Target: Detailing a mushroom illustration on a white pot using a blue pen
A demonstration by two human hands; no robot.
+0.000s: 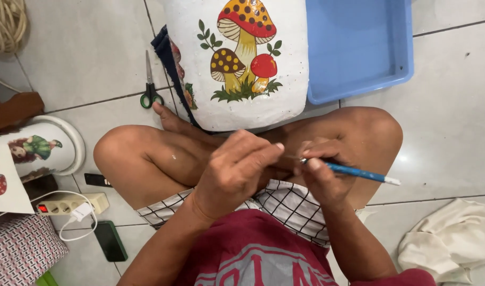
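Both hands meet just below the mushroom-painted pot (237, 63).
Right hand (319, 177) fingers are clenched on a light, stiff blue paintbrush (359, 173); left hand (234, 169) fingers pinch its tip.

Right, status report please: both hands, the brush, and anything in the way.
Right hand grips blue paintbrush. Left hand pinches at its bristle end. White mushroom-painted pot sits just beyond the knees. Nothing between hands and pot.
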